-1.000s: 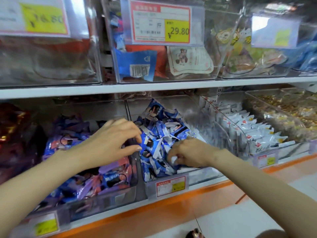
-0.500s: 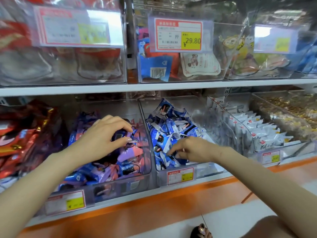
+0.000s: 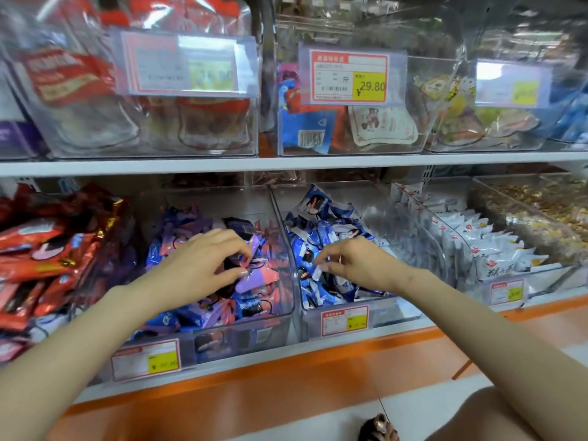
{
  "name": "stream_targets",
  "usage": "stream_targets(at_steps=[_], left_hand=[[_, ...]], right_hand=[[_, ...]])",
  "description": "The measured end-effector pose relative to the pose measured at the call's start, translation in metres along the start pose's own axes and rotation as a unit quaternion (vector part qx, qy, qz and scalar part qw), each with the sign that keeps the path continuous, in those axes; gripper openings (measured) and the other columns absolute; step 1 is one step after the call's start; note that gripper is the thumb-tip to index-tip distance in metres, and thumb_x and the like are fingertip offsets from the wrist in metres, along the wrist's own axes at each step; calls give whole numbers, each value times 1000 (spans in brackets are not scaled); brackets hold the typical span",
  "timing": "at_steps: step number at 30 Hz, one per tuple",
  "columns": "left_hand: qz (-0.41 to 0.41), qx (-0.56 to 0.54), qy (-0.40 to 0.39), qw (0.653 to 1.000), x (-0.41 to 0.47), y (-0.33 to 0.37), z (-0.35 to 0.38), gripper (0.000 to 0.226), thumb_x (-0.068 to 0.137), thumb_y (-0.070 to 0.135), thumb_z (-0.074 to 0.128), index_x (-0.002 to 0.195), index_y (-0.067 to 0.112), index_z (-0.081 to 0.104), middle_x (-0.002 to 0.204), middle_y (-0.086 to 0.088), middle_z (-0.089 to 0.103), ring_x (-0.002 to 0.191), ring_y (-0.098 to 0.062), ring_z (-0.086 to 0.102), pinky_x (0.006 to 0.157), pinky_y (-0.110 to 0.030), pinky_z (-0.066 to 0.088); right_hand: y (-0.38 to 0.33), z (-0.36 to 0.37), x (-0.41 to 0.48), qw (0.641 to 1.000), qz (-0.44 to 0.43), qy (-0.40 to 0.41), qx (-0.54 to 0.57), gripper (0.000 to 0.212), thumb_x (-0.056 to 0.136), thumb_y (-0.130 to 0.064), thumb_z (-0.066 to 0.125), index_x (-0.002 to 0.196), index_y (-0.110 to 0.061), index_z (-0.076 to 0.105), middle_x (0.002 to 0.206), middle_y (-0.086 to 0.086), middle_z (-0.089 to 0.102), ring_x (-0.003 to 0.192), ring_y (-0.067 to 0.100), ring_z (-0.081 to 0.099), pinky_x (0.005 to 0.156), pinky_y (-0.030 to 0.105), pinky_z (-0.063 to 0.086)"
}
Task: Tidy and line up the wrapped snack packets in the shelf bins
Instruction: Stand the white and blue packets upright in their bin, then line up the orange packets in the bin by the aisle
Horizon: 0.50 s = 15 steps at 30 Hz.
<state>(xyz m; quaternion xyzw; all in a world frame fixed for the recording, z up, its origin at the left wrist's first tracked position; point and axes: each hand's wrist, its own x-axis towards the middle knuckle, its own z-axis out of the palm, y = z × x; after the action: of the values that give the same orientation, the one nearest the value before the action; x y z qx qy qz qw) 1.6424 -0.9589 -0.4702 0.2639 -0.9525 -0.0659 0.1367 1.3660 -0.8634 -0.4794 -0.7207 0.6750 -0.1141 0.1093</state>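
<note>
Seemingly for straightening, purple-pink wrapped packets [image 3: 256,278] were clamped in the left grip [image 3: 197,265] — a blue-white wrapped packet [image 3: 316,272] pinched in the right grip [image 3: 359,259].

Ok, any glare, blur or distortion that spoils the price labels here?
Head view: glare whitens the clear-sleeved upper-left price label, its figures blurred, and the upper-right one; the red-and-yellow middle label reads 29.80 clearly; wide-angle stretch swells both forearms toward the lower corners.

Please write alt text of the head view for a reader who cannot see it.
Two hands work in clear shelf bins of wrapped snacks: the left hand grips purple packets, the right hand pinches a blue packet in the next bin. A 29.80 price tag hangs above.
</note>
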Motion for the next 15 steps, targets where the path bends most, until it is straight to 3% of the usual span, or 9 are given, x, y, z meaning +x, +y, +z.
stream_targets(at_steps=[3,7,10,13,15], left_hand=[[26,20,-14,999,-9,5,0,47,85,61,37,111,28,59,113,17,55,109,-4,49,88,-22,37],[22,65,-34,997,-20,6,-13,30,93,44,50,118,29,56,118,15,55,111,-6,50,94,-24,38],[-8,45,45,998,-33,-5,-29,37,88,48,51,114,23,61,113,9,61,106,-8,54,88,-25,39],[-58,25,112,992,-53,-17,-43,23,88,23,63,110,16,62,106,5,64,95,-13,61,85,-32,48],[-89,-5,147,985,-68,-22,-50,21,86,14,65,107,13,63,98,5,65,84,-6,62,82,-36,51]], right_hand=[[-20,-5,1,999,-4,50,13,23,93,-28,56,114,-28,65,91,-2,64,73,12,55,72,31,48],[-51,-7,4,986,-41,162,26,25,92,-19,56,115,-23,65,95,-6,60,79,15,54,75,34,49],[-75,-4,14,973,-78,214,42,25,88,-11,58,111,-17,68,93,6,64,87,21,56,81,31,44],[-103,5,23,970,-103,217,47,27,88,-11,58,112,-17,67,92,6,62,93,22,54,80,26,36],[-122,13,26,970,-125,206,34,28,88,-13,57,114,-18,66,94,8,61,95,26,54,85,32,39]])
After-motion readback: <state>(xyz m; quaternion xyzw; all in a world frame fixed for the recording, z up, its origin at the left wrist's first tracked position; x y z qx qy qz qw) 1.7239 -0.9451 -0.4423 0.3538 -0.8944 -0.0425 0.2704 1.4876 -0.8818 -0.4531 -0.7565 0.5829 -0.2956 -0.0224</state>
